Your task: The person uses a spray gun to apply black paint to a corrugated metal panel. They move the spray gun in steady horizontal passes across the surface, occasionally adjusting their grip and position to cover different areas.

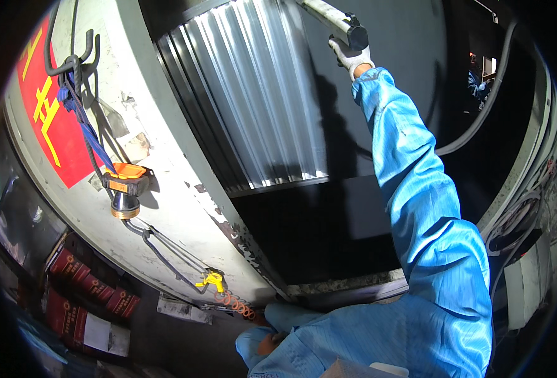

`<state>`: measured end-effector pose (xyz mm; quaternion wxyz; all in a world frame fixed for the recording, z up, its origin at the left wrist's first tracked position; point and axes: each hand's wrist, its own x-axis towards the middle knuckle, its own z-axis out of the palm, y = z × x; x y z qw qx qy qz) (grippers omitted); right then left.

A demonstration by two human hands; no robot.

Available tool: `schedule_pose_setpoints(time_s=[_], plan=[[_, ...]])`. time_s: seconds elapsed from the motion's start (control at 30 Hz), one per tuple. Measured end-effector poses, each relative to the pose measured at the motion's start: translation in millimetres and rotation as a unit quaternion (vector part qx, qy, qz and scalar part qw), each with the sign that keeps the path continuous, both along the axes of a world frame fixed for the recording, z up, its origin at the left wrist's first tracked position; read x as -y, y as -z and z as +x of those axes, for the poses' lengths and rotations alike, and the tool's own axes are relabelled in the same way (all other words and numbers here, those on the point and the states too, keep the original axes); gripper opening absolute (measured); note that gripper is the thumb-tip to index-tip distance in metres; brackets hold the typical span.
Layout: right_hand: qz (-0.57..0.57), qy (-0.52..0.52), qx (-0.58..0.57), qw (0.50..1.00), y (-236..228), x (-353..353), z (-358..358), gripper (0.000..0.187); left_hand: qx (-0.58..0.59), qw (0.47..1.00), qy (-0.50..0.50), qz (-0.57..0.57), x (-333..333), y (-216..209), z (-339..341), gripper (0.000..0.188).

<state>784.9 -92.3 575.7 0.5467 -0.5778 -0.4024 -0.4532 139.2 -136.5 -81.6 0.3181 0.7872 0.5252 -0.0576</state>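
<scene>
My right hand (pixel 354 58), in a white glove, is raised at the top against a pale tube (pixel 329 17) with a black end cap. The fingers appear curled around it, partly hidden behind the tube. The long blue sleeve stretches up from the lower right. Behind it stands a dark grey panel (pixel 404 38) beside a shiny corrugated metal sheet (pixel 259 94). My left hand (pixel 269 344) shows only as a small patch of skin at the bottom, between folds of blue cloth. Its fingers are hidden, near an orange coiled hose (pixel 239 306).
On the pale wall at left hang a red banner (pixel 55 113), a headlamp-like orange and black lamp (pixel 126 183), a folded blue umbrella (pixel 89 132) and a yellow air gun (pixel 213 280). Red cartons (pixel 70 315) stand at lower left. Cables (pixel 521 211) hang at right.
</scene>
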Motion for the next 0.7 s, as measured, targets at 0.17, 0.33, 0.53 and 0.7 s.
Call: schedule_pose_setpoints(time_s=[0.17, 0.33, 0.53, 0.7], plan=[[-0.057, 0.033, -0.023, 0.998, 17, 8, 20, 0.037, -0.004, 1.000, 0.006, -0.002, -3, -1, 1, 0.051], [-0.087, -0.035, -0.061, 0.994, 32, 18, 7, 0.033, -0.005, 1.000, -0.002, -0.001, 3, -2, 1, 0.053], [-0.116, -0.043, -0.092, 0.988, 42, 32, -2, 0.033, -0.015, 1.000, -0.001, -0.012, 5, -2, 1, 0.055], [-0.116, -0.030, -0.071, 0.990, 49, 38, 6, 0.037, -0.009, 1.000, 0.002, -0.010, 2, 0, 4, 0.054]])
